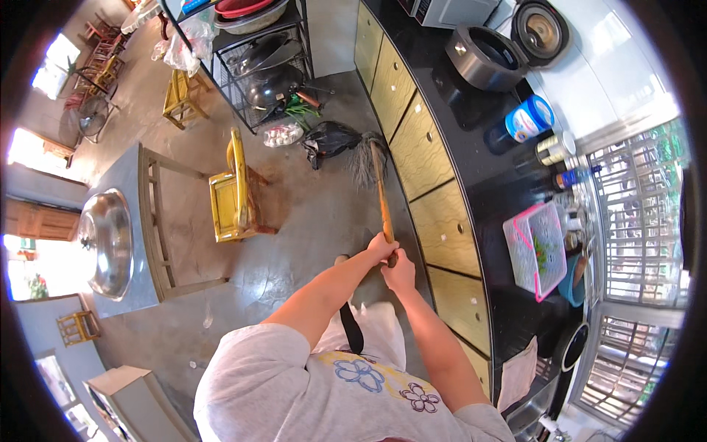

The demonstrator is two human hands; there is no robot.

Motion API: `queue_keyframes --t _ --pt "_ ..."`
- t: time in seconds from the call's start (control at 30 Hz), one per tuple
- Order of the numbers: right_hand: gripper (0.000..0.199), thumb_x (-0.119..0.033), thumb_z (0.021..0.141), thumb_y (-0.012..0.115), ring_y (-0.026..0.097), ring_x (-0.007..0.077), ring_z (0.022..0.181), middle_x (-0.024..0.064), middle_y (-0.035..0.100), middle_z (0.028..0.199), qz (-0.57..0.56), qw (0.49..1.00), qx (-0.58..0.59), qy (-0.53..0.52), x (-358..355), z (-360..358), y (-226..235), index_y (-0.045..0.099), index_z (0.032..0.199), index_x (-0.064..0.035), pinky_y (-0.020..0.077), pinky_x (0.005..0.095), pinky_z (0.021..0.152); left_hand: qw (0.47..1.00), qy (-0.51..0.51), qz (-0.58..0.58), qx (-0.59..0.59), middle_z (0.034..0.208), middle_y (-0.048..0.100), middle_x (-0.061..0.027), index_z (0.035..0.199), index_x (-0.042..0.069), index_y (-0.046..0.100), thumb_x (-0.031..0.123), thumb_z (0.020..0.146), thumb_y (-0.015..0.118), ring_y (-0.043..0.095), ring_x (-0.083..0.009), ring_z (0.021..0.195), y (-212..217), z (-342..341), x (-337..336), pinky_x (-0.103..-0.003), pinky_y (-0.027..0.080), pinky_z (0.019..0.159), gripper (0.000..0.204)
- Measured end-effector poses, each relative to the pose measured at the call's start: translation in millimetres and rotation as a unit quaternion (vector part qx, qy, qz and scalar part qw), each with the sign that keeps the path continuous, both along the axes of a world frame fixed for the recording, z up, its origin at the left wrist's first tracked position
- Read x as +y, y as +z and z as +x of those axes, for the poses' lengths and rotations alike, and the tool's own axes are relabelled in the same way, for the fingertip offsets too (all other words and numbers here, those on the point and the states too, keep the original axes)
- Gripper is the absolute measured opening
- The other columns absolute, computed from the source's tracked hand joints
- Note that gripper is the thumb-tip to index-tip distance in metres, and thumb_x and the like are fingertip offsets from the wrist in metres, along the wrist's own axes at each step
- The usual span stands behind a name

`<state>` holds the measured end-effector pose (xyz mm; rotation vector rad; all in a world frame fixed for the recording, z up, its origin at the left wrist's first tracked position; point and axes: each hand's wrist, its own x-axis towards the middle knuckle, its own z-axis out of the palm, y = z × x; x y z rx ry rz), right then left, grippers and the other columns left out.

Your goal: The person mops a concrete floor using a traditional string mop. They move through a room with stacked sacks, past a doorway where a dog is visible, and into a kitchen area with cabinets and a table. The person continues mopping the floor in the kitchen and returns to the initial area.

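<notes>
I hold a broom (381, 193) with a long wooden handle, orange-brown and slim, slanting away from me over the grey concrete floor. Its head is a bushy fan of grey-brown bristles (rather frayed), resting on the floor just beside the yellow-fronted cabinets, touching a black bag.

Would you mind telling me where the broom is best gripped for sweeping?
Grip the broom near the top of its long wooden handle, coming from above, as the left hand and right hand do now; the bristle head splays on the floor far below.
</notes>
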<state>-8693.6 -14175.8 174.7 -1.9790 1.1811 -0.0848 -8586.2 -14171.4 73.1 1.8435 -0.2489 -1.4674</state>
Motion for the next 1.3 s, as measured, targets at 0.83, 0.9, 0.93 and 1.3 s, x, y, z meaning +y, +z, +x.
queue_keyframes --t 0.83,0.9,0.93,1.3 --pt "0.031 -0.012 0.072 0.065 0.062 0.0346 0.085 0.0142 0.066 0.089 0.034 0.999 0.025 -0.002 -324.5 422.1 -25.8 0.053 0.101 -0.0063 0.0492 0.0426 0.073 0.996 0.067 0.019 -0.047 0.093 0.059 -0.0144 0.111 -0.004 0.044 0.020 0.074 0.066 0.061 -0.0228 0.076 1.5 420.4 -315.8 -0.036 0.051 0.062 0.050" --pt "0.029 -0.012 0.073 0.064 0.062 0.0342 0.084 0.0138 0.066 0.088 0.054 0.998 -0.014 -0.008 -311.0 459.0 -40.5 0.052 0.099 -0.0063 0.0492 0.0429 0.072 0.996 0.054 -0.010 -0.072 0.092 0.061 -0.0160 0.108 -0.005 0.045 0.024 0.072 0.066 0.064 -0.0258 0.077 -49.6 464.3 -299.4 -0.038 0.052 0.063 0.050" --pt "0.028 -0.012 0.073 0.063 0.062 0.0340 0.083 0.0137 0.066 0.087 0.063 0.997 -0.031 -0.014 -307.4 474.9 -40.1 0.052 0.099 -0.0063 0.0492 0.0430 0.072 0.993 0.041 0.000 -0.114 0.092 0.061 -0.0166 0.109 -0.003 0.046 0.025 0.072 0.065 0.064 -0.0264 0.078 -66.1 482.6 -293.4 -0.038 0.052 0.065 0.051" --pt "0.053 -0.014 0.071 0.063 0.062 0.0341 0.088 0.0172 0.064 0.098 0.151 0.970 -0.062 -0.181 -254.5 371.4 -25.9 0.050 0.123 -0.0095 0.0497 0.0418 0.074 0.865 -0.329 -0.072 -0.373 0.133 0.037 -0.0179 0.139 0.019 0.029 0.018 0.071 0.068 0.049 -0.0392 0.111 -66.9 477.7 -252.3 -0.046 0.042 0.092 0.078"
